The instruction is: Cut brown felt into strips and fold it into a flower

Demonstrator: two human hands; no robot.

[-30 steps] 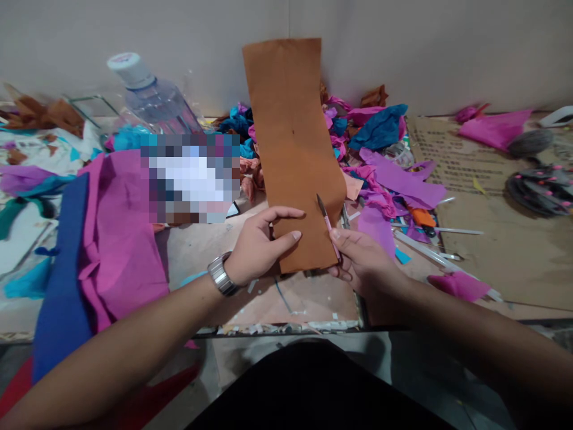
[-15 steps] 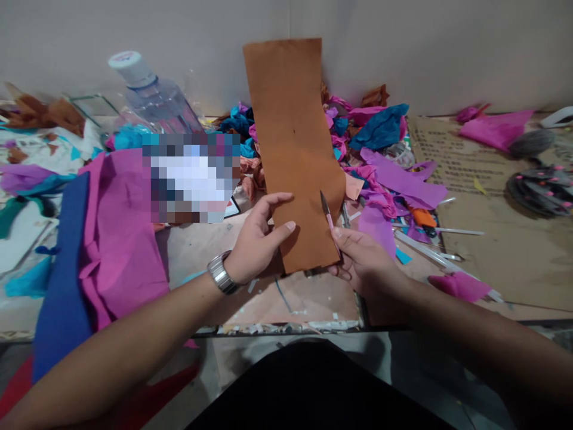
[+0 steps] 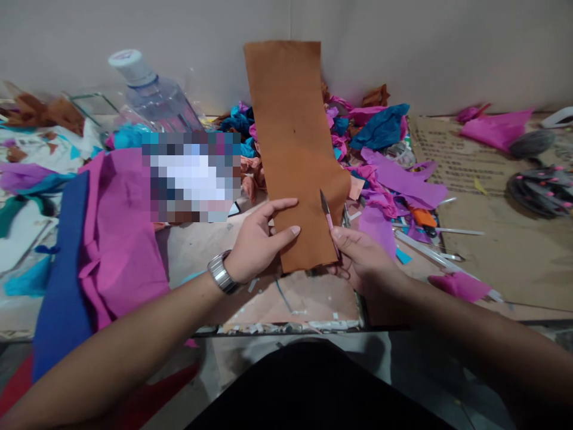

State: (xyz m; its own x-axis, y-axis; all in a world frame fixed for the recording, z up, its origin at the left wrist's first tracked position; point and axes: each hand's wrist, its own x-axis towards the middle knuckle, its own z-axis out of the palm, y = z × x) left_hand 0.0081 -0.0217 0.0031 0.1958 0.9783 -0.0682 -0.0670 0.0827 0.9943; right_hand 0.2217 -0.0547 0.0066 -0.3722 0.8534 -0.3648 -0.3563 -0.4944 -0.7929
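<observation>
A long brown sheet of paper (image 3: 298, 131) stands out before me, its far end near the wall and its right edge bulging outward. My left hand (image 3: 257, 245), with a metal watch on the wrist, holds the sheet's lower left edge. Its index finger and thumb lie spread on top, and the other fingers are mostly hidden at the edge. My right hand (image 3: 358, 254) pinches a slim pointed blade with a pinkish shaft (image 3: 328, 214) at the lower right edge. The blade lies over the paper, tip pointing away; its lower part is hidden by my fingers.
Crumpled pink, purple and blue paper scraps (image 3: 380, 128) lie behind and right of the sheet. A clear bottle (image 3: 161, 98) stands at the back left, beside pink paper (image 3: 129, 239) and a blue sheet (image 3: 67, 257). White sticks (image 3: 430, 254) and cardboard (image 3: 492, 251) are at right.
My left fingertips have slid slightly right and down on the brown paper. The paper's right edge bulges out a little more. My right hand has hardly moved.
</observation>
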